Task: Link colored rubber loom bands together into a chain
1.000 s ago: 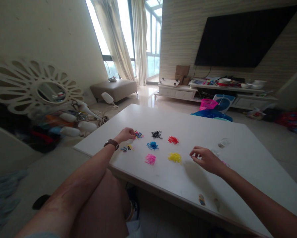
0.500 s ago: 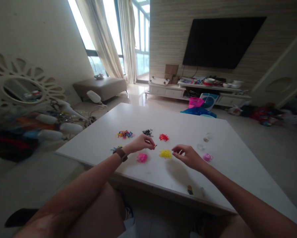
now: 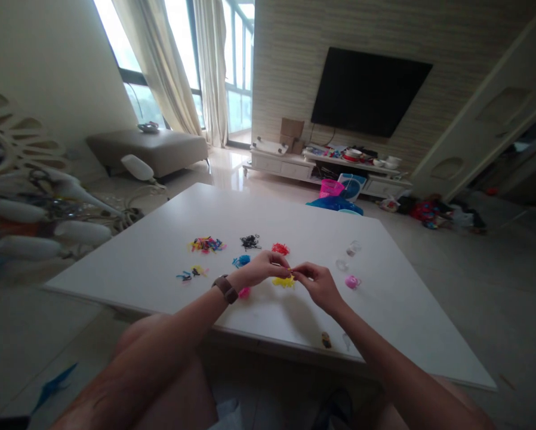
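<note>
My left hand point(image 3: 268, 267), with a brown watch point(image 3: 226, 289) on its wrist, pinches a tiny yellowish piece point(image 3: 290, 273) that looks like a rubber band. My right hand point(image 3: 315, 282) meets it there, thumb and forefinger closed on the same piece. Just below the fingertips lies a pile of yellow rubber bands point(image 3: 283, 282). Behind the hands are red bands point(image 3: 280, 248) and black bands point(image 3: 250, 241). Blue bands point(image 3: 241, 261) lie to the left, and pink bands point(image 3: 244, 292) are partly hidden by my left wrist. A mixed-colour pile point(image 3: 206, 244) sits farther left.
On the white table point(image 3: 169, 239) are a small scattered group of bands point(image 3: 191, 273), a pink item point(image 3: 352, 282), clear small pieces point(image 3: 353, 248) and a small figure point(image 3: 326, 340) near the front edge. A white-shaded lamp point(image 3: 82, 232) stands left of the table.
My right hand has moved left to meet my left hand, and their fingertips now touch above the yellow pile. The camera view has turned right.
</note>
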`<state>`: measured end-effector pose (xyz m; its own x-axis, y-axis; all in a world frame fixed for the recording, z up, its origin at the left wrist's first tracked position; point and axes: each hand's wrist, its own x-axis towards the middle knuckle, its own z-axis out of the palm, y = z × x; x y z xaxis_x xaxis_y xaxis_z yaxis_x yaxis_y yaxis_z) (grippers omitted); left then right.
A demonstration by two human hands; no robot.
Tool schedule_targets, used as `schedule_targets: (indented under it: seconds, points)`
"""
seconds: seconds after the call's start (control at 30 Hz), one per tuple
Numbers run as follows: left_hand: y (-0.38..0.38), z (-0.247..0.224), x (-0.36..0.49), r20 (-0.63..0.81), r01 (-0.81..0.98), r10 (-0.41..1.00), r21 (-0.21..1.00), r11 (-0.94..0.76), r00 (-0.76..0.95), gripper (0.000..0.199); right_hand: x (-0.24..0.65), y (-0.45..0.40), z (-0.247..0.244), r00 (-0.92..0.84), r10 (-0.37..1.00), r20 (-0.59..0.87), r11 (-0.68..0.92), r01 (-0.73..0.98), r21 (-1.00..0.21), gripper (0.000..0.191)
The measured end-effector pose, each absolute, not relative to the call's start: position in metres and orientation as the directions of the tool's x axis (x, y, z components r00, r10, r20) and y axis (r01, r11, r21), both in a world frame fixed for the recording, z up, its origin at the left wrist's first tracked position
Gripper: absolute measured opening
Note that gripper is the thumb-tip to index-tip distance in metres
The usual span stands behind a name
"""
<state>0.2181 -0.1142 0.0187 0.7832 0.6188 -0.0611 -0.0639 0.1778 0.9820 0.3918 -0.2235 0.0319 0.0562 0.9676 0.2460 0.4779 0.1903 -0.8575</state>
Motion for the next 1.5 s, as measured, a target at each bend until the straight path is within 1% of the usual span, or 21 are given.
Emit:
schedule_targets:
  seconds: [0.07,0.13,0.2,0.3,0.4,0.57,0.7,0.8,0.9,0.93,0.97,1.03,1.1,1.2,1.27,1.33,1.4,1.5]
  points:
    - [-0.109,0.011,0.214,-0.105,-0.133,0.638,0.940,0.314,0.763,0.028,0.393,-0.218,0.024,0.098,0.963,0.250,0.172,0.493,-0.853,0.014]
    - [-0.099,0.006,0.204,-0.146,-0.190,0.681,0.900,0.393,0.718,0.030,0.393,-0.207,0.015,0.131,0.958,0.253,0.154,0.508,-0.848,0.014]
    - [-0.084,0.006,0.189,-0.169,-0.200,0.729,0.899,0.390,0.663,0.031,0.390,-0.188,0.006,0.147,0.957,0.250,0.143,0.510,-0.848,0.014]
    - [-0.061,0.011,0.162,-0.174,-0.190,0.806,0.923,0.333,0.565,0.029,0.376,-0.150,-0.008,0.160,0.956,0.245,0.135,0.500,-0.856,0.012]
    - [-0.042,0.014,0.145,-0.197,-0.230,0.851,0.911,0.342,0.486,0.025,0.354,-0.106,-0.020,0.170,0.952,0.255,0.121,0.554,-0.824,0.008]
    - [-0.027,0.009,0.135,-0.243,-0.300,0.838,0.855,0.423,0.489,0.009,0.321,-0.048,-0.029,0.173,0.950,0.258,0.114,0.580,-0.806,0.007]
    - [-0.021,0.003,0.131,-0.268,-0.323,0.826,0.826,0.462,0.496,0.010,0.307,-0.027,-0.031,0.189,0.947,0.258,0.100,0.593,-0.799,0.005]
    - [-0.020,0.000,0.129,-0.299,-0.359,0.822,0.789,0.499,0.485,0.014,0.301,-0.036,-0.027,0.241,0.927,0.289,0.093,0.598,-0.796,0.009]
    - [-0.022,-0.003,0.133,-0.372,-0.358,0.795,0.744,0.564,0.479,0.018,0.293,-0.066,-0.018,0.266,0.899,0.348,0.130,0.595,-0.793,0.013]
    - [-0.024,-0.004,0.135,-0.395,-0.356,0.783,0.728,0.586,0.481,0.018,0.290,-0.078,-0.016,0.264,0.889,0.374,0.156,0.593,-0.790,0.013]
    - [-0.026,-0.005,0.138,-0.409,-0.358,0.771,0.712,0.604,0.488,0.019,0.286,-0.091,-0.013,0.246,0.867,0.432,0.218,0.593,-0.775,0.012]
    - [-0.033,-0.006,0.146,-0.415,-0.370,0.748,0.680,0.633,0.518,0.018,0.278,-0.115,-0.010,0.175,0.832,0.527,0.322,0.621,-0.714,0.009]
    - [-0.043,-0.008,0.154,-0.412,-0.374,0.719,0.648,0.663,0.560,0.015,0.271,-0.135,-0.010,0.123,0.810,0.573,0.375,0.642,-0.669,0.007]
    - [-0.063,-0.011,0.167,-0.411,-0.351,0.661,0.609,0.711,0.627,0.007,0.266,-0.158,-0.016,0.101,0.818,0.566,0.350,0.694,-0.630,0.010]
    - [-0.078,-0.012,0.173,-0.406,-0.328,0.641,0.611,0.720,0.651,0.005,0.266,-0.172,-0.021,0.124,0.825,0.551,0.306,0.722,-0.621,0.007]
    - [-0.094,-0.013,0.177,-0.395,-0.308,0.647,0.642,0.702,0.652,0.005,0.270,-0.187,-0.028,0.167,0.818,0.551,0.287,0.712,-0.641,0.007]
    - [-0.106,-0.014,0.178,-0.370,-0.295,0.678,0.695,0.656,0.636,0.008,0.277,-0.202,-0.035,0.242,0.806,0.540,0.281,0.647,-0.709,0.009]
    - [-0.118,-0.016,0.179,-0.326,-0.255,0.738,0.792,0.554,0.591,0.012,0.293,-0.220,-0.047,0.449,0.780,0.436,0.231,0.441,-0.867,0.010]
